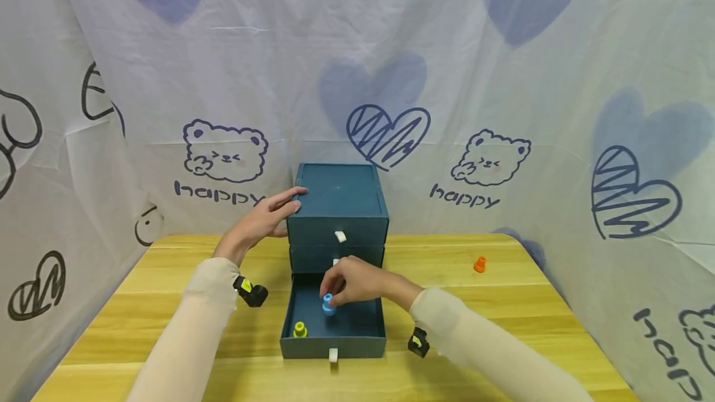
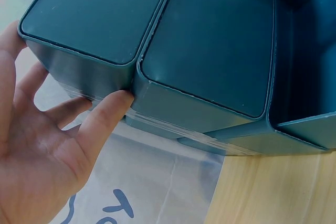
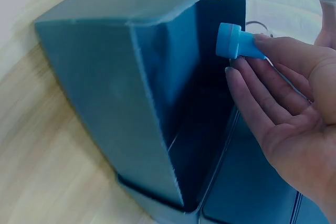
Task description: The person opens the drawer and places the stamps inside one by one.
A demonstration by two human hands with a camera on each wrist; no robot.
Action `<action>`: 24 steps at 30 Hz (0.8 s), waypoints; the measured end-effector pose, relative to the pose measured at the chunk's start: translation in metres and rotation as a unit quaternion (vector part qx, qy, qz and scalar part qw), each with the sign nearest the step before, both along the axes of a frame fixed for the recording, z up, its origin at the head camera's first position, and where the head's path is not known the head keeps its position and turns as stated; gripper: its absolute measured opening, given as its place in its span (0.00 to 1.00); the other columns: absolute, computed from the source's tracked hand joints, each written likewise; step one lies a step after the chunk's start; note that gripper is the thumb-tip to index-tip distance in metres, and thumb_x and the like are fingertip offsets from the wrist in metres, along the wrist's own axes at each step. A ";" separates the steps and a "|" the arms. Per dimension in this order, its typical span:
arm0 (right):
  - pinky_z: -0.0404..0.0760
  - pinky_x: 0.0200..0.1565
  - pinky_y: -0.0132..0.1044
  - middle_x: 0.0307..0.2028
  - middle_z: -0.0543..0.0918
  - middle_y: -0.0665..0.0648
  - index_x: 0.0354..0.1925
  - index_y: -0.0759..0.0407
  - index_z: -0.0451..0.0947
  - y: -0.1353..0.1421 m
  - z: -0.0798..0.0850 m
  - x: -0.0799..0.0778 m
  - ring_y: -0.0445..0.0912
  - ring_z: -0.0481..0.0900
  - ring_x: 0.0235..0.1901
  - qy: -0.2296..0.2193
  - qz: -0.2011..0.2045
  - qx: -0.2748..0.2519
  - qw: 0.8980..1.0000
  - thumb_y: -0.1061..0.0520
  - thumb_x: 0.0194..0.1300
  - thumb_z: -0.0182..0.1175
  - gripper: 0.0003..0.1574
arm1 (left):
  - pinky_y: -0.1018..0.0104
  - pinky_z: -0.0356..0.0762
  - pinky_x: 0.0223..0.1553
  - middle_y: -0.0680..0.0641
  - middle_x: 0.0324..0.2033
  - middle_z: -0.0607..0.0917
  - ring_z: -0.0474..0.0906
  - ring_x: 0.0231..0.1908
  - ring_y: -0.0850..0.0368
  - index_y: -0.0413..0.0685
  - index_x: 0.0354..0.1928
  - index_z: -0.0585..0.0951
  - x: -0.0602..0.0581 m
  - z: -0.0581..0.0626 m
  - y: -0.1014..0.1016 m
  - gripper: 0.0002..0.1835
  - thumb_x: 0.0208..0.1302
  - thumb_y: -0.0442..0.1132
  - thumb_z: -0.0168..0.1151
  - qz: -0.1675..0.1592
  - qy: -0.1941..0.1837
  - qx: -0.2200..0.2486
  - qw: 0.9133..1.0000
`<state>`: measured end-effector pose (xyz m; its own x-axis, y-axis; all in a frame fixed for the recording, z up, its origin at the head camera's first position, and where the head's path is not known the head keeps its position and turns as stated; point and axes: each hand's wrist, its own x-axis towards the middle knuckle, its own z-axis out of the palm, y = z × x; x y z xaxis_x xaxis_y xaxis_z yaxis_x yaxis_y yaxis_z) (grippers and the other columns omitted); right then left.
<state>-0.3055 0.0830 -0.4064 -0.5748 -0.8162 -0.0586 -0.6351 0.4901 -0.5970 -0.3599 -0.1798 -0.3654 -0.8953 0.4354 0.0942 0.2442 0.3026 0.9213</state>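
A blue stepped plastic peg (image 1: 328, 305) is pinched between the thumb and fingers of my right hand (image 1: 357, 279), over the pulled-out bottom drawer (image 1: 357, 321). The right wrist view shows the blue peg (image 3: 229, 41) held by its narrow end, wide end outward. Inside the drawer, a yellow peg (image 1: 300, 330) stands at the front left corner. My left hand (image 1: 267, 216) rests against the upper left side of the dark teal drawer cabinet (image 1: 341, 191). In the left wrist view its spread fingers (image 2: 105, 116) touch the cabinet's side.
An orange peg (image 1: 480, 264) stands on the wooden table (image 1: 447, 315) to the right. Two upper drawers with white pull tabs (image 1: 340, 237) are closed. Behind the table hangs a white cloth (image 1: 313, 123) with hearts and bears.
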 end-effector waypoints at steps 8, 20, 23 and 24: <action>0.84 0.44 0.22 0.42 0.91 0.53 0.45 0.60 0.89 -0.018 -0.002 -0.002 0.31 0.85 0.38 -0.006 0.014 0.023 1.000 0.62 0.65 0.71 0.10 | 0.27 0.67 0.68 0.39 0.82 0.51 0.48 0.81 0.33 0.59 0.81 0.60 -0.001 -0.001 -0.001 0.31 0.82 0.54 0.48 -0.004 0.001 0.005 1.000; 0.83 0.42 0.20 0.40 0.91 0.51 0.44 0.59 0.89 -0.037 -0.009 -0.009 0.30 0.83 0.36 0.009 0.025 0.061 0.998 0.62 0.64 0.72 0.09 | 0.27 0.66 0.69 0.40 0.83 0.50 0.48 0.81 0.34 0.61 0.81 0.60 0.000 0.000 0.000 0.31 0.81 0.55 0.49 -0.002 -0.003 0.003 1.000; 0.83 0.42 0.21 0.41 0.91 0.52 0.44 0.59 0.89 -0.040 -0.011 -0.010 0.31 0.84 0.37 0.006 0.032 0.067 0.997 0.63 0.64 0.71 0.09 | 0.27 0.67 0.69 0.40 0.83 0.50 0.48 0.81 0.34 0.61 0.81 0.60 0.000 0.000 0.000 0.31 0.81 0.55 0.49 -0.001 -0.001 0.003 1.000; 0.83 0.42 0.21 0.41 0.91 0.53 0.44 0.59 0.89 -0.041 -0.012 -0.011 0.31 0.84 0.37 0.006 0.035 0.069 0.997 0.63 0.64 0.71 0.09 | 0.27 0.67 0.68 0.40 0.83 0.51 0.48 0.81 0.34 0.61 0.81 0.60 0.000 0.000 0.000 0.31 0.81 0.55 0.49 -0.001 -0.001 0.003 1.000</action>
